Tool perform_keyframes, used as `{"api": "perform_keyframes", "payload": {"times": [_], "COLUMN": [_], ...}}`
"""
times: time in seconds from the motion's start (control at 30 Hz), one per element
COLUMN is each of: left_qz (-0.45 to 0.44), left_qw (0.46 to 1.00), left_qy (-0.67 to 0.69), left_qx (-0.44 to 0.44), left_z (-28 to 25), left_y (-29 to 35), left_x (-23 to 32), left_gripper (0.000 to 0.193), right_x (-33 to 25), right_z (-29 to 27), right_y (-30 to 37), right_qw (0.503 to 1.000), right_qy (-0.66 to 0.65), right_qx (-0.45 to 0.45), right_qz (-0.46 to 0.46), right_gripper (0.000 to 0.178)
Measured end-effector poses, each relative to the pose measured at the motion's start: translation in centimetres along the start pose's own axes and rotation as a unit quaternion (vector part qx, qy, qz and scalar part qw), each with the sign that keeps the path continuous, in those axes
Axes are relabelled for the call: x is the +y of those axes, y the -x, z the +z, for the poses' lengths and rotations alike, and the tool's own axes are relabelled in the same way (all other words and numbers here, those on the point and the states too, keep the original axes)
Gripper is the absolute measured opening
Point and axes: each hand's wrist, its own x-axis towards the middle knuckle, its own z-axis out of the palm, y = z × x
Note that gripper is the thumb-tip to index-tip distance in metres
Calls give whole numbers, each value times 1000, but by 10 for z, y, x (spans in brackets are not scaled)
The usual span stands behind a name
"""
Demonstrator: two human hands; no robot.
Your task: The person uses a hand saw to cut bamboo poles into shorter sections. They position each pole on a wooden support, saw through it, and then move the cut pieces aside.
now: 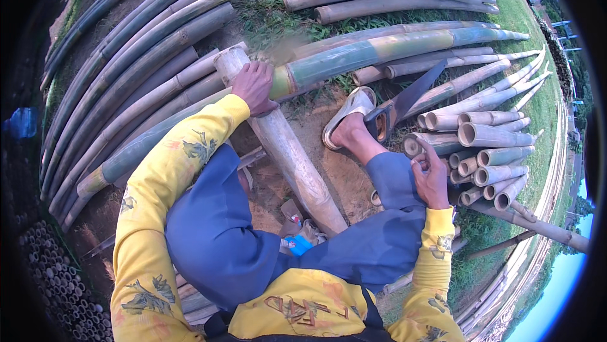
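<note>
At the lower left, a dense stack of small, round bamboo ends (57,285) is showing its hollow mouths, and above it rows of long, grey-brown bamboo poles (136,51) are lying side by side, ringed with joints and bending toward the rim of the view. A long, smooth, green-and-tan bamboo pole (344,57) is stretching across them to the far right, probably serving as a rest. The left hand (254,87) is closing over the upper part of a thick, pale, weathered bamboo log (288,158), seemingly to steady it where it is crossing that pole; the log is slanting down between the blue-trousered legs, its lower end disappearing behind the right thigh, its surface looking dry and blotchy. Right of it, an off-white sandal (332,124) is resting on bare soil, and a dark-bladed handsaw with a looped handle (411,97) is leaning just beside the foot, perhaps to stay within reach. The right hand (432,174) is hovering near the right knee, fingers loosely parted and holding nothing visible. Beyond it, a heap of hollow, pale bamboo tubes (499,136) is facing its cut, circular ends this way.
</note>
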Motion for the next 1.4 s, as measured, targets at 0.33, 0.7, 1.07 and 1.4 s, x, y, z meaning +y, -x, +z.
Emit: {"api": "perform_keyframes", "payload": {"times": [0.33,0.7,1.07,1.4], "left_qz": [-10,-66,-316,-427], "left_qw": [997,996,930,880], "left_qy": [72,35,-53,-120], "left_qx": [3,-54,-178,-170], "left_z": [-14,-83,-71,6], "left_y": [-8,154,477,552], "left_x": [-9,-138,-330,-334], "left_gripper": [61,73,85,89], "right_x": [-14,-24,-24,-124], "right_z": [1,-11,7,124], "right_y": [2,2,-9,-36], "right_qw": [998,998,987,921], "right_qy": [-34,16,126,111], "right_qx": [-49,-57,-93,-164], "right_qz": [-9,-15,-38,-334], "right_gripper": [63,60,60,46]}}
